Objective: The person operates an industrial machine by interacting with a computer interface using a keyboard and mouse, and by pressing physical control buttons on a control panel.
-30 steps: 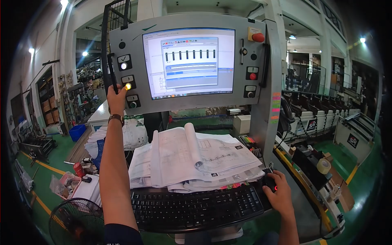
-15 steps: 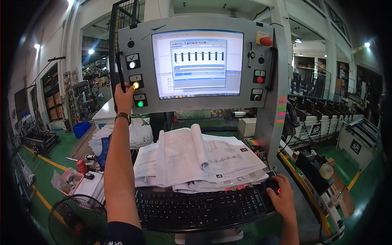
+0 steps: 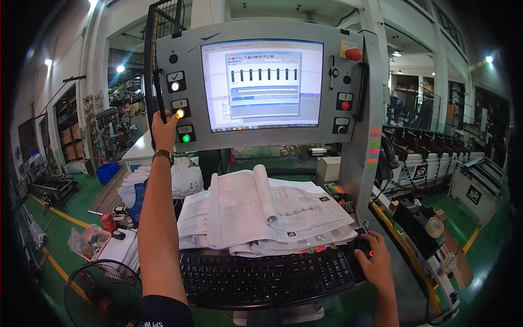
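A blue bin (image 3: 107, 171) sits on the floor far left, its contents too small to tell. The left hand (image 3: 165, 129) is raised to the panel (image 3: 261, 143), fingers curled, thumb on the glowing yellow button (image 3: 180, 113) above a green one (image 3: 186, 138); whether it grips the black handle (image 3: 159, 98) cannot be told. The right hand (image 3: 376, 264) cups the black, red-lit mouse (image 3: 364, 246) just right of the keyboard (image 3: 267, 275).
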A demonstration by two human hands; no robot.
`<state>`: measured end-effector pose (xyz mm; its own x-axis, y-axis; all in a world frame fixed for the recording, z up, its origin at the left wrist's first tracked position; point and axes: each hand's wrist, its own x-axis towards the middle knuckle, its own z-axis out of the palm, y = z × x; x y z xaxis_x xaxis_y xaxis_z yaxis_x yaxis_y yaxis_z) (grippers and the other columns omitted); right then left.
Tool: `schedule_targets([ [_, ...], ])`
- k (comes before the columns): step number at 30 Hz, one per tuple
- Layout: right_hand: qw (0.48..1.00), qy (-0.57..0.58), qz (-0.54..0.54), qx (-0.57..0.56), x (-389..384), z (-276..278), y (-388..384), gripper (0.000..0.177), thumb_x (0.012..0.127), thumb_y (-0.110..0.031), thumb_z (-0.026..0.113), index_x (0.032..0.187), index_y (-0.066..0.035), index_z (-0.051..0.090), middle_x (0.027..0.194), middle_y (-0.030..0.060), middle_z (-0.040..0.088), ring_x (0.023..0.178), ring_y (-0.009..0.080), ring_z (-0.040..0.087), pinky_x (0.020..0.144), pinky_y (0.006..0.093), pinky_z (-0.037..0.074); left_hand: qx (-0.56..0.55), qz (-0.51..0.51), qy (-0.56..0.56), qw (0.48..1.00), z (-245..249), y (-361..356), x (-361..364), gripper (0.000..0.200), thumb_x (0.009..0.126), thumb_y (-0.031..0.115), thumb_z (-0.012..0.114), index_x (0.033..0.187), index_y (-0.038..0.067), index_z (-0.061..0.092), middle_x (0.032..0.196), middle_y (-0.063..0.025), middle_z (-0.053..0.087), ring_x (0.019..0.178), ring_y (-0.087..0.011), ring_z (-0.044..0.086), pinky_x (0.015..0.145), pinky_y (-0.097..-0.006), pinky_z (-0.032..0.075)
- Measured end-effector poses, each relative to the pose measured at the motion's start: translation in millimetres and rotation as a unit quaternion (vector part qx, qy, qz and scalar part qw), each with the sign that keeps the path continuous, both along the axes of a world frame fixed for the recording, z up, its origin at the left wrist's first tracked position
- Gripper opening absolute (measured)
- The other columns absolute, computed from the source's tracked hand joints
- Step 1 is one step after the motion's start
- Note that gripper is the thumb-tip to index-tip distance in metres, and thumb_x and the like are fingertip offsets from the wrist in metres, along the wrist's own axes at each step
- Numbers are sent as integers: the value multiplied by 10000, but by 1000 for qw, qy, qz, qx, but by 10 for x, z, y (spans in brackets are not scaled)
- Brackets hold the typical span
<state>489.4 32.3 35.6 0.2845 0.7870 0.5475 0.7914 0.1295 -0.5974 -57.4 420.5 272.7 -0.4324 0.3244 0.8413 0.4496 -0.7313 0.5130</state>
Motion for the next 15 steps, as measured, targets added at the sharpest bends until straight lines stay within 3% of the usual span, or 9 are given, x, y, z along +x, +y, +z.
schedule_targets([
  [15,999,6,-3,35,-28,24,-17,544,883,-205,813,1373,-16,672,1456,221,639,1347,445,640,1099,502,534,0,-17,-2,1000,-6,90,-77,305,938,177,886,1097,59,653,878,58,567,795,-64,510,730,-257,450],
])
